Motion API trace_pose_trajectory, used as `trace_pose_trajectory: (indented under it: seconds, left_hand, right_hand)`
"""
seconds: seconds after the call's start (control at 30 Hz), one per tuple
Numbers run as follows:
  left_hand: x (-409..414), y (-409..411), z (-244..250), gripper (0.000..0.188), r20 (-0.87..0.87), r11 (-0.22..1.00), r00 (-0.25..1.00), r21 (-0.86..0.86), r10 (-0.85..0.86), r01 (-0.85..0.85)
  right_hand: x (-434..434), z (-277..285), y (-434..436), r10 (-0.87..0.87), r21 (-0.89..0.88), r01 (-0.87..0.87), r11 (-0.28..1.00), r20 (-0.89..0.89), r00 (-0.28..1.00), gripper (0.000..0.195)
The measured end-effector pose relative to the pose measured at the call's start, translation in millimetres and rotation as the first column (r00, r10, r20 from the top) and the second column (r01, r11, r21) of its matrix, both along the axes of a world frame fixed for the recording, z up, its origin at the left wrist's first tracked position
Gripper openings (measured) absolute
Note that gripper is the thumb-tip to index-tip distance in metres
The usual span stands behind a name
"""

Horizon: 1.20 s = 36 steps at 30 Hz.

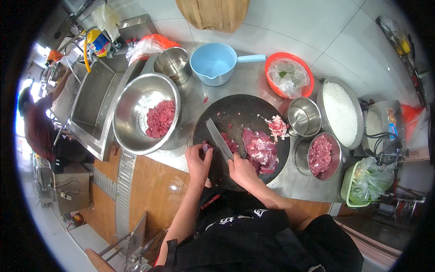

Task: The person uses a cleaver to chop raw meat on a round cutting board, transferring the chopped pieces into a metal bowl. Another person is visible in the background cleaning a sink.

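On the round dark chopping board (224, 108), my right hand (242, 170) grips a cleaver (217, 137), its blade pointing away from me and to the left. Sliced red meat (229, 142) lies along the blade's right side. My left hand (198, 162) is at the board's left edge, its fingers on a small dark piece of meat (206, 147). To the right of the cleaver rests a large chunk of raw meat (260, 148). Pale fatty trimmings (277, 127) sit beyond it, near the board's right edge.
Left of the board stands a steel bowl (131, 102) with cut meat, beside a sink (98, 91). A blue ladle (214, 64), a red basin (309, 78) and a steel pot (304, 117) line the back. At right are a pot of meat (319, 156) and a rice strainer (341, 115). Another person (39, 125) stands far left.
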<state>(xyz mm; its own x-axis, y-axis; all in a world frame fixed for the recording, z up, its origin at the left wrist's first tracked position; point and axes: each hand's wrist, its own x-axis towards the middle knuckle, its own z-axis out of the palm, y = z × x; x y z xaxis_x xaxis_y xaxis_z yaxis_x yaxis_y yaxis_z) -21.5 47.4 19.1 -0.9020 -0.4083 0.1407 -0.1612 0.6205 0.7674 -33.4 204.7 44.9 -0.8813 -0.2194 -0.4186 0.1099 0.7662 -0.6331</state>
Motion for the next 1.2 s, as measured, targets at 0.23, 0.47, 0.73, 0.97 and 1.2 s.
trace_pose_trajectory:
  seconds: [0.23, 0.47, 0.73, 0.97, 1.2]
  left_hand:
    - [-11.5, -11.0, 5.6, 0.02, 0.169, 0.904, 0.979, 0.427, -0.114, 0.031]
    - [-14.9, -17.1, 11.1, 0.019, 0.092, 0.974, 0.975, 0.117, -0.203, 0.192]
    - [-3.8, -28.4, -11.3, 0.019, -0.246, 0.861, 0.825, -0.151, -0.508, 0.485]
    - [-7.9, -29.2, -31.7, 0.022, -0.338, 0.863, 0.794, -0.203, -0.506, 0.463]
    - [-6.5, -23.9, -40.9, 0.021, -0.357, 0.898, 0.825, -0.209, -0.438, 0.387]
  right_hand:
    - [2.9, 4.4, -4.2, -0.021, 0.032, 0.021, 0.999, -0.005, 1.0, 0.028]
    - [6.0, 2.0, -6.8, -0.031, 0.067, 0.034, 0.997, -0.035, 0.999, 0.026]
    - [11.6, 14.3, -17.8, -0.036, 0.145, 0.047, 0.988, -0.074, 0.997, 0.023]
    - [51.3, 36.0, -15.6, 0.012, 0.153, 0.009, 0.988, -0.134, 0.991, 0.016]
    - [78.5, 46.7, -0.6, 0.125, 0.25, -0.134, 0.959, 0.053, 0.991, 0.016]
